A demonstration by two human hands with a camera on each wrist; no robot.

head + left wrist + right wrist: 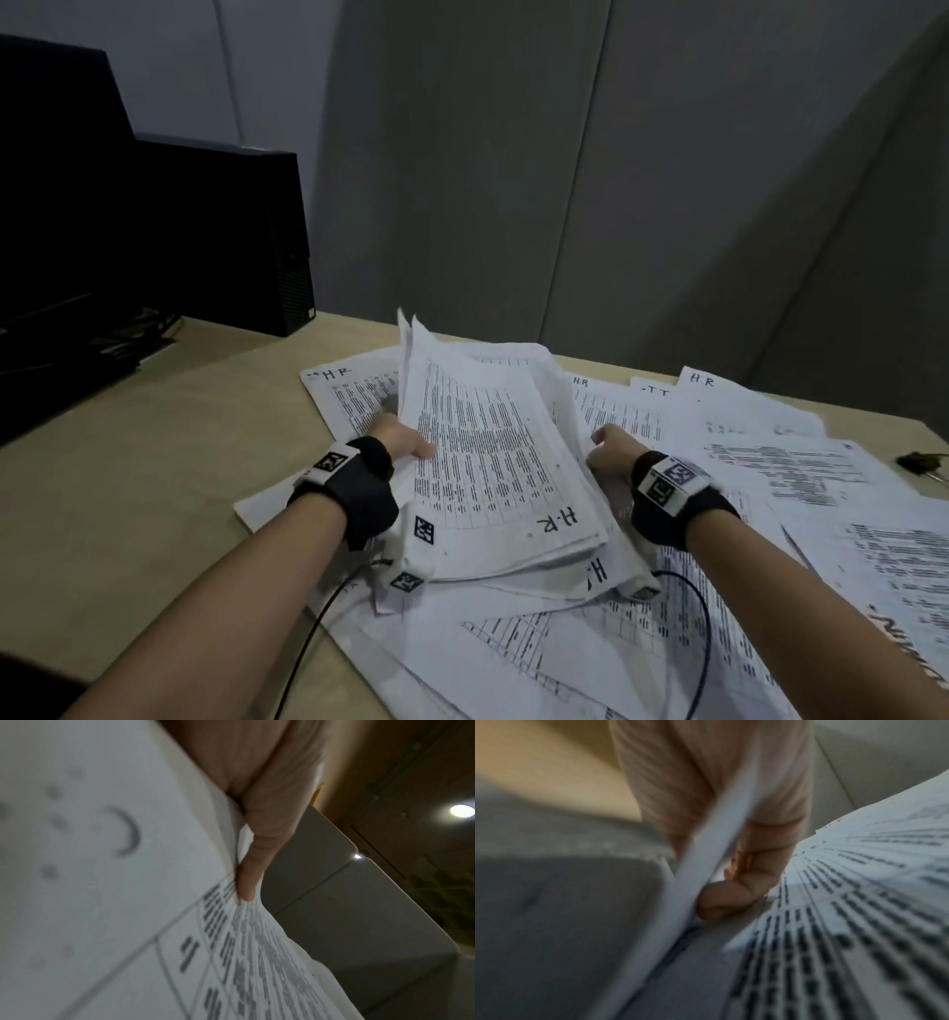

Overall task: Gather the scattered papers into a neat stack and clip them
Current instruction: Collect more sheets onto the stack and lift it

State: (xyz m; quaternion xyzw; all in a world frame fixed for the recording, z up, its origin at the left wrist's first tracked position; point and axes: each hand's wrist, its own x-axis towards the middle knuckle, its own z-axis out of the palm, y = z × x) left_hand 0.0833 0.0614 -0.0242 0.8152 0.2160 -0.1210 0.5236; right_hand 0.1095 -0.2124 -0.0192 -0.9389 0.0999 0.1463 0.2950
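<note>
Papers [801, 462] litter a tan desk [154, 462] before grey wall panels [513, 180].

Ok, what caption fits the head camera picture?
Both hands, left hand and right hand, lift a paper stack above scattered sheets.

Counts on the worktop [154, 462]

Two hands, left [405, 437] and right [608, 457]; one gathered stack of papers [493, 462]; many loose sheets [770, 462], uncountable; one dark clip-like object [922, 461] at three o'clock.
</note>
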